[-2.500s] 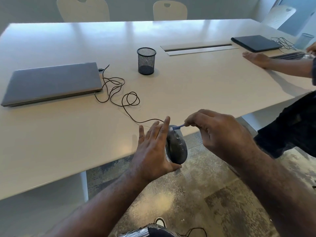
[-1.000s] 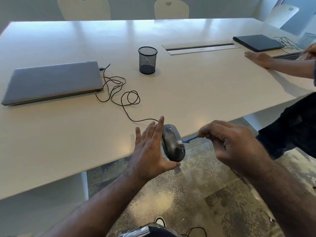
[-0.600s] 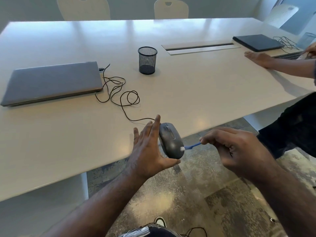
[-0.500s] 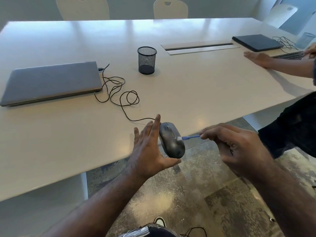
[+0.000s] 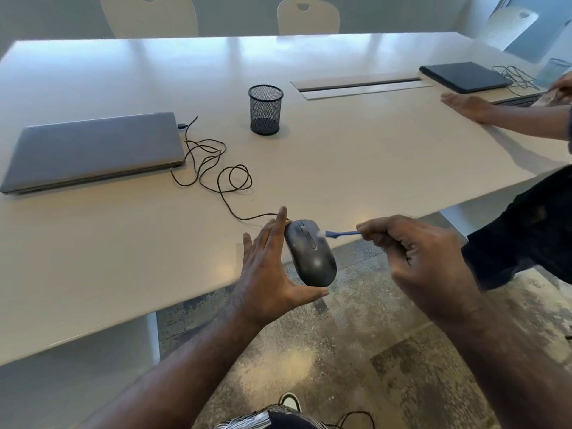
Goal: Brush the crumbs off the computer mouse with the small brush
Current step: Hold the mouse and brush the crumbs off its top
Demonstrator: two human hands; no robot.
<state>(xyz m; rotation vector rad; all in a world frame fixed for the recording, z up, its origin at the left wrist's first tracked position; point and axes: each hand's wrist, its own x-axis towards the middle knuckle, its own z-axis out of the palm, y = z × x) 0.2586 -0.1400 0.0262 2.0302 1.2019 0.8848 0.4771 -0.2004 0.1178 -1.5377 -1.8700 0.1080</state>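
A dark grey wired computer mouse (image 5: pixel 311 255) is held in the air just past the front edge of the white table (image 5: pixel 356 156), its top turned toward me. My left hand (image 5: pixel 269 267) grips it from the left side, thumb under its rear end and fingers stretched along its far side. My right hand (image 5: pixel 414 258) pinches the blue handle of a small brush (image 5: pixel 340 234). The brush's white bristle tip touches the mouse's upper right side near the buttons. The mouse's black cable (image 5: pixel 216 168) runs in loops over the table.
A closed grey laptop (image 5: pixel 93 150) lies at the left with the cable plugged in. A black mesh pen cup (image 5: pixel 265 109) stands mid-table. Another person's hand (image 5: pixel 464 103) rests at the right near a dark laptop (image 5: pixel 464 76) and a keyboard. Chairs stand behind the table.
The brush tip has moved from the mouse's rear right side up toward its front buttons. My left hand has turned the mouse slightly so more of its top faces me.
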